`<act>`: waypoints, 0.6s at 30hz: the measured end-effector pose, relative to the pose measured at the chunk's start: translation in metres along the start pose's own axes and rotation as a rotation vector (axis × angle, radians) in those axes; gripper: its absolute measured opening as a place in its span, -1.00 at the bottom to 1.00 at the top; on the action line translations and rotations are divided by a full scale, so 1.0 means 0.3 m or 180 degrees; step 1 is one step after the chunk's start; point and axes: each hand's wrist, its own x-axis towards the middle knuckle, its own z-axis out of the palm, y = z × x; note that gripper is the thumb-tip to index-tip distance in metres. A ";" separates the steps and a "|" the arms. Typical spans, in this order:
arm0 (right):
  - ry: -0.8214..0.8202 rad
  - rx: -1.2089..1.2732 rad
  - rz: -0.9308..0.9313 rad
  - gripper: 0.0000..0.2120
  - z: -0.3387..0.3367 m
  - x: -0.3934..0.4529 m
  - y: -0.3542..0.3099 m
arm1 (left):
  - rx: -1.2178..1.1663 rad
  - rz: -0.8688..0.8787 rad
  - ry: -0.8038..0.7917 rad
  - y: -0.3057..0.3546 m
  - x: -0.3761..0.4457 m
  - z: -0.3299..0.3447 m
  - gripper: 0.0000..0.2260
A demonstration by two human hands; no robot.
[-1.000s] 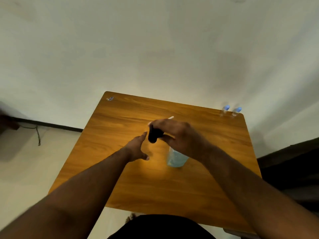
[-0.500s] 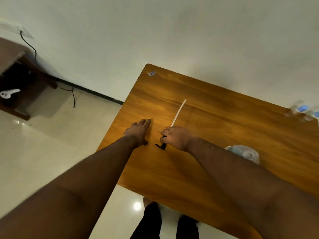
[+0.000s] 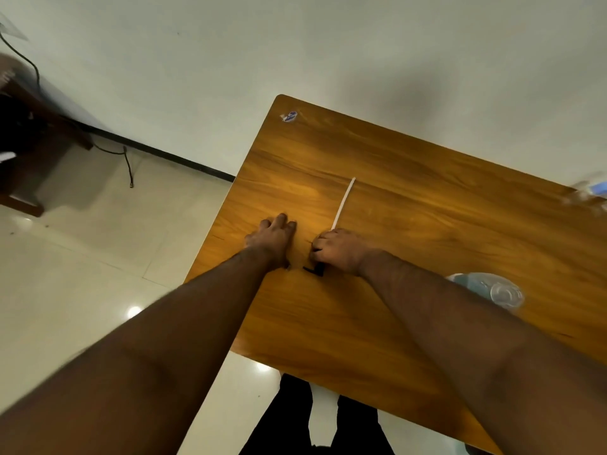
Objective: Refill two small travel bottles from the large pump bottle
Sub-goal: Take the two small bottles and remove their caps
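I am looking down at a wooden table (image 3: 427, 224). My right hand (image 3: 338, 252) is curling round the black pump head (image 3: 314, 269), holding it against the table, with its white tube (image 3: 343, 203) lying flat and pointing away from me. My left hand (image 3: 274, 239) is resting just left of the pump head, fingers relaxed, holding nothing. The big bottle (image 3: 489, 290) is standing uncapped, well right of the pump head. The small bottles (image 3: 591, 192) are showing blurred at the table's far right corner.
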 end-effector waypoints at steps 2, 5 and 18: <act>-0.0067 0.0002 0.0100 -0.56 -0.026 -0.023 -0.002 | -0.0185 0.0001 0.0033 0.001 -0.014 -0.010 -0.22; 0.0088 -0.0082 0.0297 -0.49 -0.104 -0.102 0.034 | -0.0331 -0.0013 0.0188 0.013 -0.048 -0.036 -0.32; 0.1504 0.0599 0.1876 -0.51 -0.236 -0.894 0.358 | 0.0175 0.0856 0.0889 0.658 -0.066 -0.329 -0.31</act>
